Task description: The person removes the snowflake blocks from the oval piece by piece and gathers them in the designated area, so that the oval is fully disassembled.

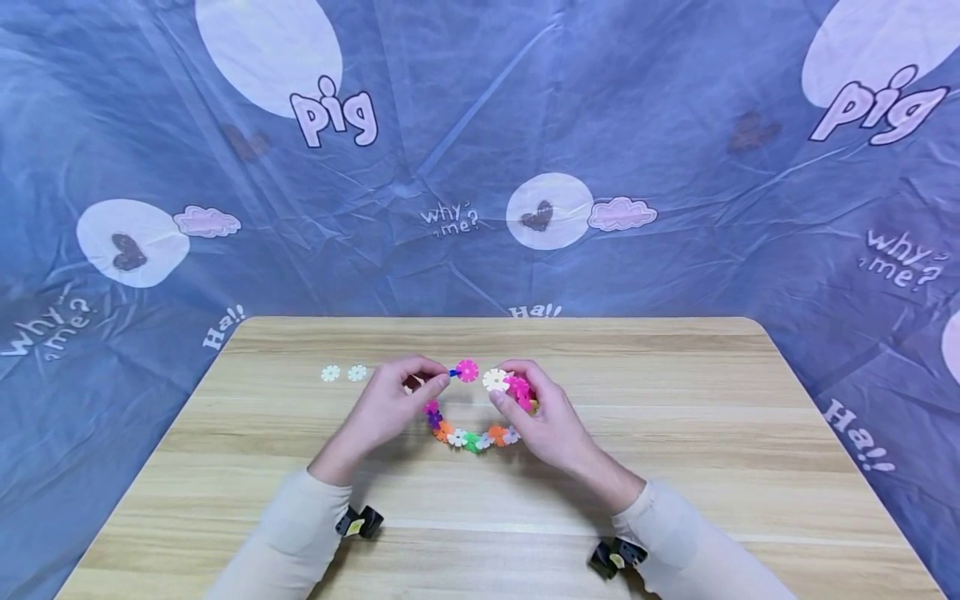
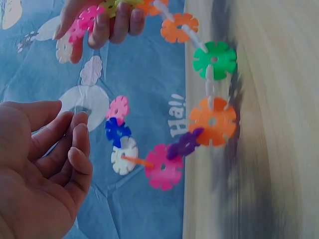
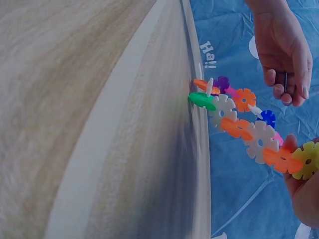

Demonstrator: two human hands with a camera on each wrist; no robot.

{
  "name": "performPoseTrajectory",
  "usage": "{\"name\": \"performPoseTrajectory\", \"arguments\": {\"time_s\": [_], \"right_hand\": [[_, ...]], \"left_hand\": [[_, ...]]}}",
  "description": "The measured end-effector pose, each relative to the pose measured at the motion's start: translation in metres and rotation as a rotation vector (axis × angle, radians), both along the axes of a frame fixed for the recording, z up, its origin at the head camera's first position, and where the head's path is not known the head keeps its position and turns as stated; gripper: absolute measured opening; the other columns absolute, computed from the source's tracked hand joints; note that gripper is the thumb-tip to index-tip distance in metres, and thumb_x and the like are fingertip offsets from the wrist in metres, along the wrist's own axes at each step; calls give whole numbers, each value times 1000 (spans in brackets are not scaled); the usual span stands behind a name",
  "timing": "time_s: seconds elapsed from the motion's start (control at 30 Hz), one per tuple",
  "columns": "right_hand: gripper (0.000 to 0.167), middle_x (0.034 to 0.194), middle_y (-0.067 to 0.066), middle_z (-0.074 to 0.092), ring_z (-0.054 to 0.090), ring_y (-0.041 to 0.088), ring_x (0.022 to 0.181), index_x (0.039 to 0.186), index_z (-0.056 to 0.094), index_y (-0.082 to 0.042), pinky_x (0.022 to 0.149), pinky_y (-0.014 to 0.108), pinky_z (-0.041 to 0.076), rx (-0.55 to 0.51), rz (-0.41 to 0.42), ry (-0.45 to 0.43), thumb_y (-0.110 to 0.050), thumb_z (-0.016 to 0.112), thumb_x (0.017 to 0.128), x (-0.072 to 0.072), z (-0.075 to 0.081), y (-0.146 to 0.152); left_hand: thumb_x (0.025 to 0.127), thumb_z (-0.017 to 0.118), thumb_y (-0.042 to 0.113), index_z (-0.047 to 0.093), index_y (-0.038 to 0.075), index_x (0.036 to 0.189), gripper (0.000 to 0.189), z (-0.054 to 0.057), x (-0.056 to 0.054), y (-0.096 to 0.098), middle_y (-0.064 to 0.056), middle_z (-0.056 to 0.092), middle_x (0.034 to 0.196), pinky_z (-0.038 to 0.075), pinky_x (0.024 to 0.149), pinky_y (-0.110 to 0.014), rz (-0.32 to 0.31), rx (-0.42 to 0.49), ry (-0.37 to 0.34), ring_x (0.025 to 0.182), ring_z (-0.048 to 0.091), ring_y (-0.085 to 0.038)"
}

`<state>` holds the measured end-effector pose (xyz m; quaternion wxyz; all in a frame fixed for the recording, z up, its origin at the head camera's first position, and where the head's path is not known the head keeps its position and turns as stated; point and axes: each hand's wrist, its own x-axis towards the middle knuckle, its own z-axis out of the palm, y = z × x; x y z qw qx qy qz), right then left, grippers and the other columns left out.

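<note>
Towards the far-left corner of the table (image 1: 660,400), 2 white discs (image 1: 357,373) lie side by side near its far edge. Right of them is the left hand (image 1: 392,400), its fingers loosely bent with nothing visible in them; both wrist views show them apart from the chain. The chain of flower discs (image 1: 471,442) is held above the table, an unclosed loop sagging on the near-edge side, its long axis running left to right along the far edge. Its left end, a pink disc (image 1: 467,371), points right, just beyond the left fingertips, the nearer hand. The gap that seems to matter follows: the white end disc (image 1: 495,380) faces it, pointing left. The right hand (image 1: 551,417) grips the chain beside that disc.
</note>
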<state>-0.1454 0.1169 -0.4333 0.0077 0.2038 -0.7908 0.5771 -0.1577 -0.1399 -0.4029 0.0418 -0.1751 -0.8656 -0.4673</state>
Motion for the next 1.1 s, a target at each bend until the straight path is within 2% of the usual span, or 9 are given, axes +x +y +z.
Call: {"name": "performPoseTrajectory", "arguments": {"time_s": [0.13,0.4,0.67,0.83,0.97,1.1], "right_hand": [[37,104,11,68,64,16,82,140,59,-8,71,27,59,-9,12,2,-20,70,106,1,0,-1],[39,110,11,70,67,16,88,139,60,-9,77,27,61,0,13,11,-20,72,104,1,1,-2],[38,112,13,72,67,13,87,138,60,-9,77,27,62,-1,44,44,-17,73,103,2,2,-2],[39,116,13,73,70,13,92,138,60,-8,81,28,64,-2,61,59,-16,74,103,2,3,-3],[41,117,13,73,70,14,94,140,59,-8,82,28,64,2,73,62,-16,74,102,2,5,-3],[44,116,14,72,70,15,93,141,58,-7,79,29,64,1,74,38,-16,75,102,3,6,-2]], "left_hand": [[103,74,14,80,3,112,16,0,1,5,-9,79,97,56,72,-25,-31,26,-14,82,65,-16],[104,73,18,80,3,116,21,4,3,16,-11,80,104,57,70,-25,-78,60,-49,84,66,-17],[106,68,16,80,2,110,19,5,5,26,-15,75,94,52,73,-25,-116,79,-49,81,60,-14],[107,67,16,80,3,103,19,8,6,31,-18,72,89,48,68,-24,-144,109,-78,77,57,-13],[107,66,16,78,0,98,22,7,4,32,-14,71,86,47,66,-22,-160,161,-137,73,55,-12],[107,65,13,76,-5,97,24,7,3,32,-6,71,84,47,66,-22,-168,217,-185,74,58,-22]]}}
